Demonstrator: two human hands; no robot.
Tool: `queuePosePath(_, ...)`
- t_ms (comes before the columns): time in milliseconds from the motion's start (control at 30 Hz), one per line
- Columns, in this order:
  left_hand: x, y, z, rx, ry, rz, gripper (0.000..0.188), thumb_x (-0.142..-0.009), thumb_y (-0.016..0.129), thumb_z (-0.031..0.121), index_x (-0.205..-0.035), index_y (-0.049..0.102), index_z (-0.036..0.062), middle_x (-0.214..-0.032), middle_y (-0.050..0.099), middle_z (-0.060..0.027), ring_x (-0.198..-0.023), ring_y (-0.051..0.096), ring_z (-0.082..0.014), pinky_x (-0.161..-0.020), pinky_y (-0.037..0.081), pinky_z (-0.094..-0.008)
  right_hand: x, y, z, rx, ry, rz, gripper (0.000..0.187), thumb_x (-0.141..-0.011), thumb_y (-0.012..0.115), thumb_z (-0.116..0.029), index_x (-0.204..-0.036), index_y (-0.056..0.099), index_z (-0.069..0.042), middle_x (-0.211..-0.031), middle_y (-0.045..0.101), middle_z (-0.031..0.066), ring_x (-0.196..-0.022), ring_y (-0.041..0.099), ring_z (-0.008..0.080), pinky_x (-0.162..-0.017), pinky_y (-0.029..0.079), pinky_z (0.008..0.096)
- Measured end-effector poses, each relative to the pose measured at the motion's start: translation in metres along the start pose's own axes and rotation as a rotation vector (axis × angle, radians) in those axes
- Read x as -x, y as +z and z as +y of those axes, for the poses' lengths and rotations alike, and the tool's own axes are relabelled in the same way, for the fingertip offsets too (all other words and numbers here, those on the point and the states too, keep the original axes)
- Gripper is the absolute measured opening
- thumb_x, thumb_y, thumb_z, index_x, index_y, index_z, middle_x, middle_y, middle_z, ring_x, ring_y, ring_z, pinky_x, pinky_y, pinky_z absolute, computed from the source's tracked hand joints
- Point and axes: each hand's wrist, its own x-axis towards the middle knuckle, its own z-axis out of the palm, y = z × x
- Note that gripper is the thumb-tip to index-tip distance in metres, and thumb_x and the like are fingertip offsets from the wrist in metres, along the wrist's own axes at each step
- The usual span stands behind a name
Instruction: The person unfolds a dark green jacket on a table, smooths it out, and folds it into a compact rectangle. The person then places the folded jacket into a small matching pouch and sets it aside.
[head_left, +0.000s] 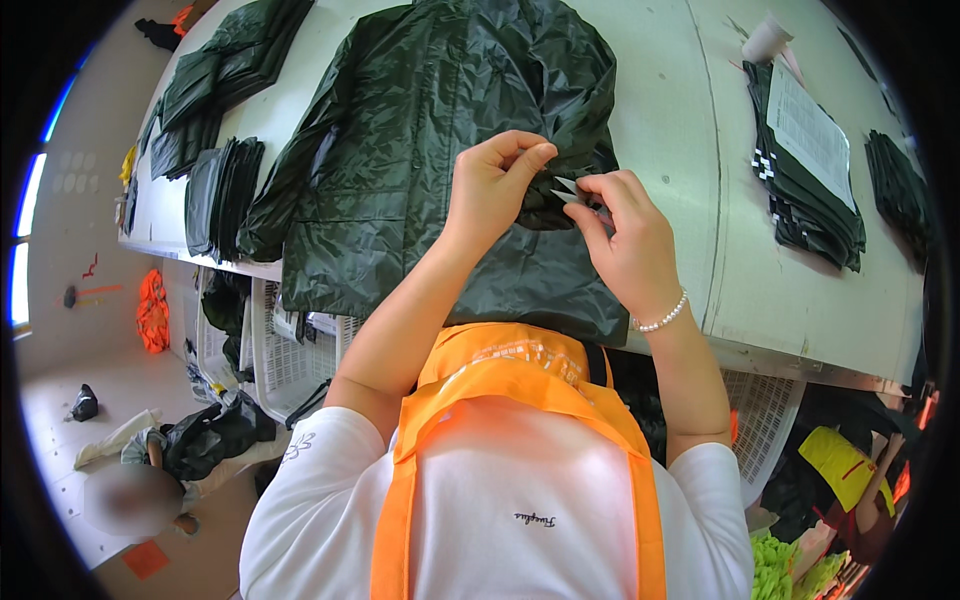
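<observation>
A dark green, shiny jacket (370,205) lies spread on the white table in front of me. Over its right side, my left hand (490,190) is closed, thumb and forefinger pinched together; whatever is between them is too small to make out. A bunched sleeve end (545,208) of the jacket sits just below those fingers. My right hand (632,235) is closed around a small pair of thread snips (566,190). Their two pointed blades are spread slightly apart, pointing left toward the sleeve end. The handle is mostly hidden by my fingers.
Folded dark garments (225,75) and a dark stack (222,200) lie at the left on the table (670,130). To the right are a dark bundle (815,225) under a printed sheet (808,130) and a white cone (767,40). White baskets (295,365) stand below; other people work on both sides.
</observation>
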Motion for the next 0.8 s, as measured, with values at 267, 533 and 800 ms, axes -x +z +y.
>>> queuePosePath(267,-0.003,0.001,0.0,0.011,0.007,-0.059,0.015,-0.085,0.066,0.013,-0.088,0.068,-0.0015,-0.067,0.062,-0.0001,-0.061,0.05,-0.0033,-0.054,0.039,-0.0199,-0.002,0.002,0.002,0.087,-0.01,0.02,0.015,-0.081,0.067,-0.015,-0.089,0.058,-0.006,-0.084,0.057,0.0044,-0.065,0.059,0.0239,-0.055,0.046,0.0325)
queuePosePath(533,-0.008,-0.002,0.003,-0.046,0.003,-0.049,0.015,-0.085,0.065,0.013,-0.088,0.068,-0.0017,-0.066,0.061,0.0009,-0.061,0.048,-0.0026,-0.053,0.038,-0.0196,-0.005,0.005,0.001,0.032,0.02,-0.001,0.016,-0.081,0.067,-0.015,-0.09,0.058,-0.006,-0.084,0.057,0.0044,-0.067,0.06,0.0232,-0.055,0.047,0.0322)
queuePosePath(800,-0.012,0.0,0.003,-0.016,-0.037,-0.047,0.017,-0.085,0.065,0.015,-0.089,0.068,-0.0016,-0.065,0.06,0.0005,-0.06,0.048,-0.0028,-0.053,0.038,-0.0196,-0.005,0.006,0.002,0.053,0.01,0.005,0.016,-0.082,0.067,-0.016,-0.09,0.058,-0.006,-0.084,0.057,0.0041,-0.068,0.061,0.0227,-0.056,0.047,0.0317)
